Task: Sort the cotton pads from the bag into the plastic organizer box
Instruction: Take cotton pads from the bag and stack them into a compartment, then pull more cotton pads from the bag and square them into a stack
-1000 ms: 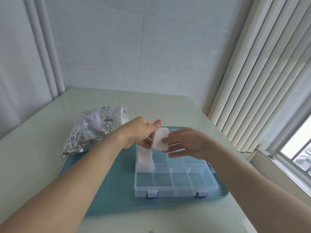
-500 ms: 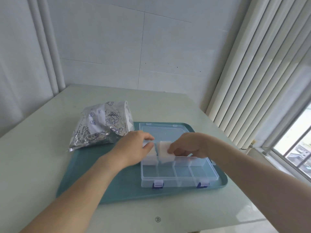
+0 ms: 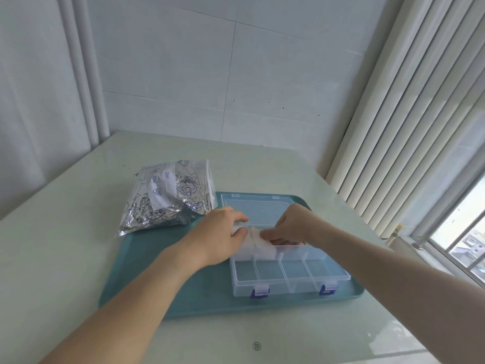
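Note:
A clear plastic organizer box (image 3: 288, 279) with blue latches lies open on a teal tray (image 3: 147, 258). Its lid (image 3: 257, 206) lies flat behind it. White cotton pads (image 3: 262, 245) stand in the back row's two left compartments. My left hand (image 3: 223, 235) grips the leftmost stack between thumb and fingers. My right hand (image 3: 291, 227) pinches the stack beside it and pushes it down into the second compartment. The front row of compartments holds nothing. A silver foil bag (image 3: 168, 193) with blue drawings lies at the tray's back left corner.
The tray sits on a pale green table (image 3: 65, 245) in a corner. Tiled walls stand behind and to the left. Vertical blinds (image 3: 406, 127) and a window (image 3: 462, 232) run along the right side.
Both hands lowered a stack of cotton pads from above the box into the back row. The camera view tilted and shifted a little.

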`<state>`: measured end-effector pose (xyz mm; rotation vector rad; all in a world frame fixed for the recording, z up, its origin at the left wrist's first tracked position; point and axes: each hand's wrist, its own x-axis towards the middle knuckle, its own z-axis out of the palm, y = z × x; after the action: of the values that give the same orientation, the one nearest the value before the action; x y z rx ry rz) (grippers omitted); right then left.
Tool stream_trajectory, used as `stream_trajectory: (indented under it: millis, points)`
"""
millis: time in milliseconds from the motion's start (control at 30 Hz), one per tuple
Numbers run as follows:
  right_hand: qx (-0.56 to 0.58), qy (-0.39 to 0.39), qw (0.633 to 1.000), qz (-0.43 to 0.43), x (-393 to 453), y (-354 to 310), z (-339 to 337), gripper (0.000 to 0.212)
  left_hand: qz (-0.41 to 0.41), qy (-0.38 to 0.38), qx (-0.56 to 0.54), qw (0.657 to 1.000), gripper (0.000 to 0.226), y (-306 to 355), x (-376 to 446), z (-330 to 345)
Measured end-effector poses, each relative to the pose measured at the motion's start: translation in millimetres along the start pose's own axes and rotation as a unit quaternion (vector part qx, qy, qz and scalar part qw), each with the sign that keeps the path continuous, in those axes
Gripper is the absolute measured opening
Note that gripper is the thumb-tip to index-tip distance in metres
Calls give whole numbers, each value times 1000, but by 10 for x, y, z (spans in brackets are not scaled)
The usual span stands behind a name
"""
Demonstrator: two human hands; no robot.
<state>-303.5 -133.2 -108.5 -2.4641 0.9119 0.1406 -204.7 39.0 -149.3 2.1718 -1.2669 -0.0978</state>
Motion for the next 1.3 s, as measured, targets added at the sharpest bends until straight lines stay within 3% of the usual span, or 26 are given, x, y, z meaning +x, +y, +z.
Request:
stream_trajectory:
  millis: [100, 200, 400, 567, 767, 900, 1167, 1300]
  points:
    - [-21, 51, 997, -54, -27, 10, -58, 26, 3, 10, -11, 1000, 35, -5, -12, -9]
    - [29, 86, 986, -140, -82, -32, -69, 9, 11, 53, -31, 998, 25, -12, -11, -22]
    - [-8, 17, 985, -173, -152, -64, 87, 11, 70, 232, -129, 962, 17, 80, -40, -162]
    - [-37, 0, 983, -178, -169, -149, -113, 17, 30, 349, -149, 925, 18, -56, -5, -488]
    - [12, -13, 980, -197, -95, -347, -155, 10, 43, 342, -53, 937, 20, -293, 13, -610]
    - [-85, -86, 971, -206, -71, -466, -43, 16, 12, 347, -20, 937, 17, -585, 11, -585]
    - [-197, -40, 953, -229, -113, -562, 105, 22, -18, 375, 17, 927, 14, -666, 28, -598]
    - [-189, -82, 960, -189, -117, -629, 43, 21, -44, 387, 23, 921, 20, -713, 28, -609]
